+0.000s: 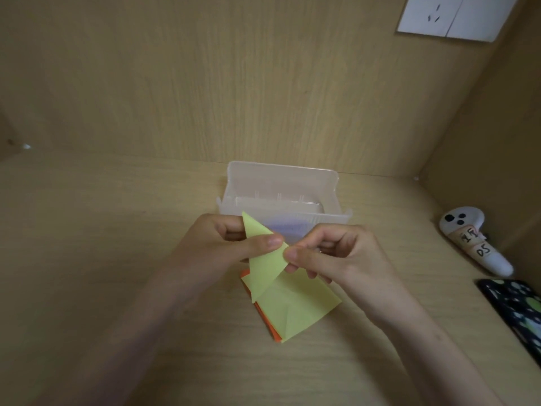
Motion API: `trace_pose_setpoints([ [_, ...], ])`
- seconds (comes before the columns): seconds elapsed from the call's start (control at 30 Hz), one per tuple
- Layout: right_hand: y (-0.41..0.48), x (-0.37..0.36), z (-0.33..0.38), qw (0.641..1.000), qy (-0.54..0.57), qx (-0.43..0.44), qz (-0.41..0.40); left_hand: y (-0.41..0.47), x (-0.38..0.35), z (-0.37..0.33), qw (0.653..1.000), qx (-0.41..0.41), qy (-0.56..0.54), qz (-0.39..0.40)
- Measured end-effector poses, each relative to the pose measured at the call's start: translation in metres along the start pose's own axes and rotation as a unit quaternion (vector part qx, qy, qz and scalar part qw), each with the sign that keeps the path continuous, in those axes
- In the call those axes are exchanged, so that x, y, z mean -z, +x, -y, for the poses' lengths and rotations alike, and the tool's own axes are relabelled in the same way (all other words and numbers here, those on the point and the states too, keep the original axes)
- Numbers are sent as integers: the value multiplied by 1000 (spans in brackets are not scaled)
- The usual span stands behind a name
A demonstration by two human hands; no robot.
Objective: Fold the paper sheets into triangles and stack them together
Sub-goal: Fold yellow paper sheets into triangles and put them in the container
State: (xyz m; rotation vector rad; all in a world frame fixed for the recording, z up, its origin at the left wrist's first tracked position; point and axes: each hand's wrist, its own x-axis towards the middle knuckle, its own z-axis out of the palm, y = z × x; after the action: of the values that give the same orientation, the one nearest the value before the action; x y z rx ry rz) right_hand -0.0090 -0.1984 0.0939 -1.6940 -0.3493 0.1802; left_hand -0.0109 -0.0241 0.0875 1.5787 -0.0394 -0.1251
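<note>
A yellow paper folded into a triangle (263,265) is held up above the desk. My left hand (222,241) pinches its upper part, thumb on the front face. My right hand (330,253) pinches its right corner between thumb and curled fingers. Below the triangle lies a stack of papers (295,309) with a yellow sheet on top and orange edges (265,317) showing along its left side.
A clear plastic box (281,194) stands open just behind my hands, with something purple inside. At the right lie a white controller (474,241) and a dark patterned phone (515,309). Wooden walls close in the back and right; a white socket plate (450,16) is high up.
</note>
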Motion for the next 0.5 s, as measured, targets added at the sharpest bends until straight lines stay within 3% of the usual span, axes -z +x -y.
trace_pose_setpoints([
  [0.5, -3, 8, -3, 1000, 8, -13, 4, 7, 22, -1, 997, 3, 5, -70],
])
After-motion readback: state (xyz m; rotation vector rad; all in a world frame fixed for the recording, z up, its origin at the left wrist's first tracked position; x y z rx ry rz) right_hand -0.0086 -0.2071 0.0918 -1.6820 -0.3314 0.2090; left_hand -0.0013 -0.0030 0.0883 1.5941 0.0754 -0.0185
